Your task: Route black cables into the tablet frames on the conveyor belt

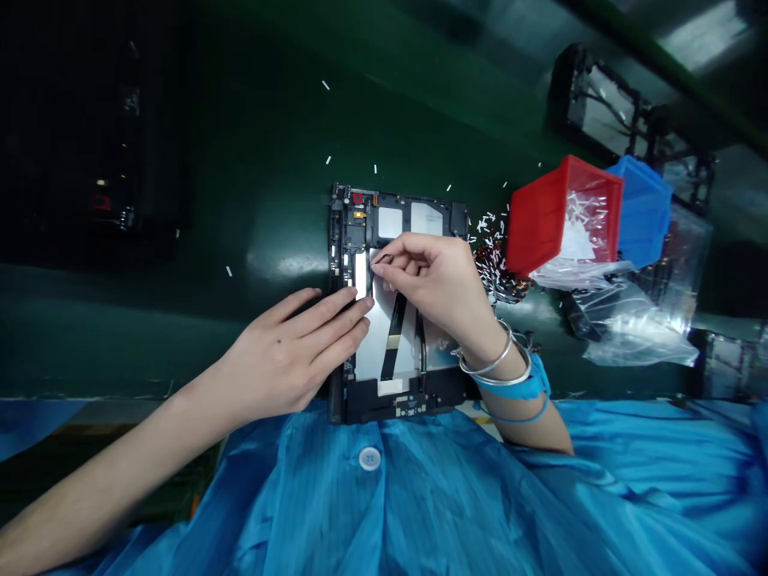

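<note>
An opened tablet (pixel 391 390) lies on the green bench in front of me, its inner parts showing: silver plates, small boards and a black flat ribbon cable (pixel 394 342). My left hand (pixel 294 348) rests flat with fingers extended over the tablet's left side, the fingertips touching it near a white strip (pixel 361 276). Above the upper middle of the tablet, my right hand (pixel 429 276) is closed in a pinch. Between its thumb and index finger is a thin black cable (pixel 385 258); its far end is hidden by the fingers.
Right of the tablet is a heap of small white strips and dark parts (pixel 498 268). Beyond stand a red bin (pixel 536 224) holding a plastic bag and a blue bin (pixel 648 212). Clear bags (pixel 642 332) lie in front. More devices (pixel 606 104) sit at far right; loose white strips dot the bench.
</note>
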Demonstrator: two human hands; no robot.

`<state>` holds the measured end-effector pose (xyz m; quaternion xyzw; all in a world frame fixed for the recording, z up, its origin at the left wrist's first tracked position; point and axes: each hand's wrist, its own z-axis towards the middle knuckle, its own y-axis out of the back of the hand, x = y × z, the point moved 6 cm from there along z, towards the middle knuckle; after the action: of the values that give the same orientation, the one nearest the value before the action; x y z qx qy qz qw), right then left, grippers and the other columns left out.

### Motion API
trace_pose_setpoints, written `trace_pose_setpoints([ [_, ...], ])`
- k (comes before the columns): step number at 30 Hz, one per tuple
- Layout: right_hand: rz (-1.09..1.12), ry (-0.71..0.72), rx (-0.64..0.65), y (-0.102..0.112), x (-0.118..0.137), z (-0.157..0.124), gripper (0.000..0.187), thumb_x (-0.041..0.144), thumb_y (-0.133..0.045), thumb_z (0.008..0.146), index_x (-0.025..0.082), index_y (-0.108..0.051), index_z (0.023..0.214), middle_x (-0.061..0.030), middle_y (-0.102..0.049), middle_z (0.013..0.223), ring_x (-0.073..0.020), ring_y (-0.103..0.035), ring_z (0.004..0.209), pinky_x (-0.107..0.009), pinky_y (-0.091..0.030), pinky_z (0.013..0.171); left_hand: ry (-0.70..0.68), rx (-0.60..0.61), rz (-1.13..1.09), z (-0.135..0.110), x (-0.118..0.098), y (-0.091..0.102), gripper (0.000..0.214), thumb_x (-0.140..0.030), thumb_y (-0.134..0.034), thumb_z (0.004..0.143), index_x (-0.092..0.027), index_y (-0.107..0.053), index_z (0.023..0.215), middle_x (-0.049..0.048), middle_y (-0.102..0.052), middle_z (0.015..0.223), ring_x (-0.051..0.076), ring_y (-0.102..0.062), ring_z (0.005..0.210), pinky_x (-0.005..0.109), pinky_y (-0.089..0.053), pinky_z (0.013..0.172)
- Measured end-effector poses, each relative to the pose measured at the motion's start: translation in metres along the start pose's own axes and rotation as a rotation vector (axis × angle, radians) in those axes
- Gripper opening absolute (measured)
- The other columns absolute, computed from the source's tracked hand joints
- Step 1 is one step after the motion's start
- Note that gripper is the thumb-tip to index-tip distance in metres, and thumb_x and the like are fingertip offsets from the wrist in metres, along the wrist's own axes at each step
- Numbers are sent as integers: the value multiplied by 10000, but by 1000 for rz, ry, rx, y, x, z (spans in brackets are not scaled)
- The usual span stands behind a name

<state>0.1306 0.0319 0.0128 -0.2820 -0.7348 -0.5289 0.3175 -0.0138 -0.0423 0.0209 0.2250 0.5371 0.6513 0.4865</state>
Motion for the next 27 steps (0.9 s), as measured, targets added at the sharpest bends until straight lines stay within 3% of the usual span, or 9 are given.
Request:
trace_pose_setpoints([
  [11, -69, 9, -20, -2, 3, 0, 26, 144, -659, 775, 164, -669, 786, 41, -567, 588, -90, -510, 574, -243, -360, 575, 10, -15, 31, 6, 0, 3, 335, -116, -440, 894, -84, -609, 1182, 108, -629, 1261, 293, -592, 1180, 457, -533, 906],
  [15, -169, 64, -220, 17, 11, -13, 212, 187, -626, 818, 218, -650, 1026, 54, -548, 607, -108, -518, 585, -252, -372, 583, 62, -48, 95, 20, 7, 3, 336, -115, -468, 889, -57, -594, 1195, 135, -635, 1250, 312, -595, 1168, 455, -531, 891],
  [18, -221, 82, -391, 43, 8, -39, 188, 263, -589, 860, 227, -647, 1035, 38, -566, 636, -111, -509, 559, -255, -382, 558, 162, -37, 109, 27, 16, 4, 364, -104, -457, 890, -74, -563, 1237, 139, -615, 1282, 327, -570, 1197, 482, -517, 913],
  [21, -321, 25, -475, 61, -13, -70, 162, 297, -586, 866, 214, -669, 978, 30, -584, 617, -110, -513, 530, -247, -381, 536, 280, -90, -27, 20, 18, 7, 476, -108, -469, 893, -160, -453, 1366, 114, -524, 1397, 320, -486, 1289, 498, -492, 967],
  [24, -455, -91, -449, 60, -41, -94, 240, 384, -629, 835, 216, -690, 995, 29, -589, 577, -119, -521, 500, -244, -359, 516, 501, -247, -125, -5, 13, 9, 560, -136, -505, 896, -264, -379, 1426, 83, -485, 1434, 299, -459, 1308, 517, -440, 1040],
  [27, -412, -167, -363, 44, -60, -106, 377, 472, -611, 828, 192, -682, 1072, 36, -562, 534, -116, -500, 463, -239, -340, 491, 659, -224, -154, -25, -3, -3, 549, -180, -536, 894, -275, -408, 1419, 99, -450, 1455, 341, -450, 1296, 579, -420, 1032],
])
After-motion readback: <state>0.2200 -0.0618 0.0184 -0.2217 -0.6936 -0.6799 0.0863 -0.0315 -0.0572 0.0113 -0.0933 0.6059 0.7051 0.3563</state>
